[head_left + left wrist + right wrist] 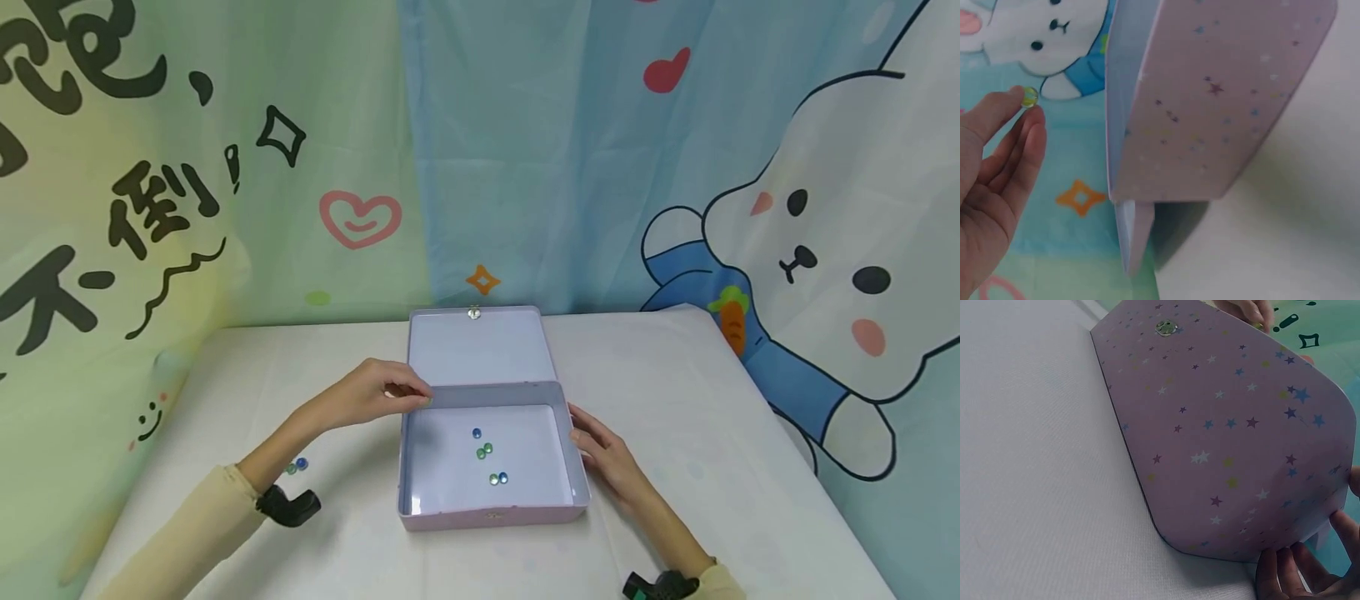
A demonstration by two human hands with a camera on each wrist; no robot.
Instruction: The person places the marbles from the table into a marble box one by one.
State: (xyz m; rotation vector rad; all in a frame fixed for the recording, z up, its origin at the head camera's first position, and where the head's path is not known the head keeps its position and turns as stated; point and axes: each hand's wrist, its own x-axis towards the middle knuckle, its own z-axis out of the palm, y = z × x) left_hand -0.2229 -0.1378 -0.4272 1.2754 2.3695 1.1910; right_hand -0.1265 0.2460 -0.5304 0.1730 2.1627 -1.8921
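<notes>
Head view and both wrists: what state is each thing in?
Box: upright, open
Lid: swung back
Box marbles: five, lying inside
Table marbles: outside, left of the box
Held marble: off the table
Left hand: pinching that marble
Right hand: touching the box's right side

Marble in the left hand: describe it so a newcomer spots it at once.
On the white table stands an open star-patterned pink box, lid tipped back. Near its back left corner, the left hand pinches a translucent yellow-green marble in its fingers. It alone is held up; the other marbles lie in the box or on the table.
</notes>
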